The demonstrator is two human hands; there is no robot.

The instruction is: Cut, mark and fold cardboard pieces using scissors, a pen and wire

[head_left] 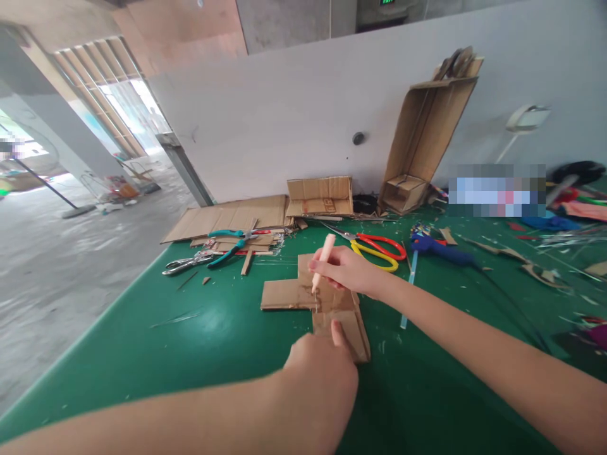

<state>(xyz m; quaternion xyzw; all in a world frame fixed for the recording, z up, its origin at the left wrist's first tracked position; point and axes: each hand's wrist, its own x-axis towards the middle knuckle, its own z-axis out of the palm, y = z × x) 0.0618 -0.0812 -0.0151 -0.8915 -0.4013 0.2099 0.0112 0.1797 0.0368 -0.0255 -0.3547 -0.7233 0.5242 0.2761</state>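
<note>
A cross-shaped piece of brown cardboard (284,294) lies on the green tabletop in front of me. My right hand (339,268) is closed around a pale pink pen-shaped tool (324,260), its tip pointing down at the middle of the cardboard. Whether that tool is a marker or a cutter, I cannot tell. On the near flap, my left hand (325,373) grips the cardboard with the thumb laid along its top; the other fingers are mostly hidden. Just beyond my right hand lie scissors with one red and one yellow handle (379,246).
Teal-handled pliers (239,243), silver pliers (187,262) and cardboard scraps (227,215) lie at the back left. A blue glue gun (441,249) with a clear glue stick (410,294) is on the right. A tall cardboard structure (429,126) leans against the white partition (284,114).
</note>
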